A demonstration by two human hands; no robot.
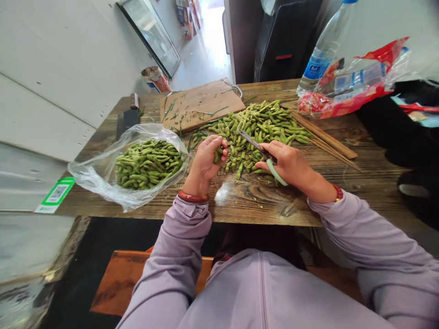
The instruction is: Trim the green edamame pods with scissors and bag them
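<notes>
White walls point(72, 59) rise on the left, and a long table point(236, 212) of brown wood runs across in front of a person in a light purple top point(240, 297). The person's left hand point(207, 157) is curled tight around a green pod point(217, 156), maybe more than one, as the fingers hide most of it. The right hand point(291, 164) is wrapped around the pale green handles of some scissors point(255, 144). Their tips point away and to the left, over a big pile of pods point(267, 121) on the table; I can't tell if the blades touch each other. Left of the left hand, a clear plastic bag point(87, 176) sits with its mouth wide, and lots more pods point(147, 164) lie in it. Behind is a cutting board point(202, 103) with green bits on it. Thin sticks point(325, 137) lie at the pile's right side, near a water bottle point(317, 66) and a crinkly red wrapper point(363, 103)
</notes>
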